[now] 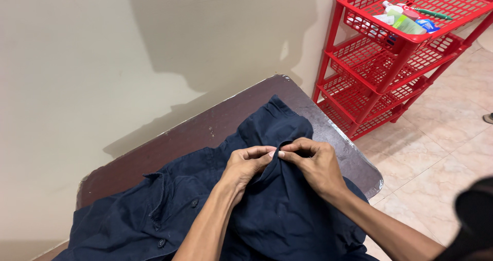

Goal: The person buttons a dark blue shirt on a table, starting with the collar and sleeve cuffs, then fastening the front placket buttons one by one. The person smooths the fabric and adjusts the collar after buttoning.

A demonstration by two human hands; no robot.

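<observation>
Head view. A dark navy cotton button-up shirt (267, 209) lies spread over a dark brown table with a worn top (205, 130), which is pushed against a beige wall (102, 60). Buttons show along the shirt's placket at lower left.

Left hand (249, 163): fingers curled shut, thumb and forefinger pinching a raised fold of the shirt fabric near the shirt's middle. Right hand (313, 163): likewise closed in a pinch on the same fold, from the opposite side. The two sets of fingertips meet, touching or nearly so, at the crest of the fold. Both forearms lie across the lower part of the shirt.

Right of the table: a red plastic lattice shelf rack with four tiers (390, 71), standing on a pale tiled floor (441, 153) just beside the table's far corner. Top tier holds small bottles and tubes (405, 19), white, green and blue; contents too small to tell apart further.

A shadow of the person falls on the wall above the table
</observation>
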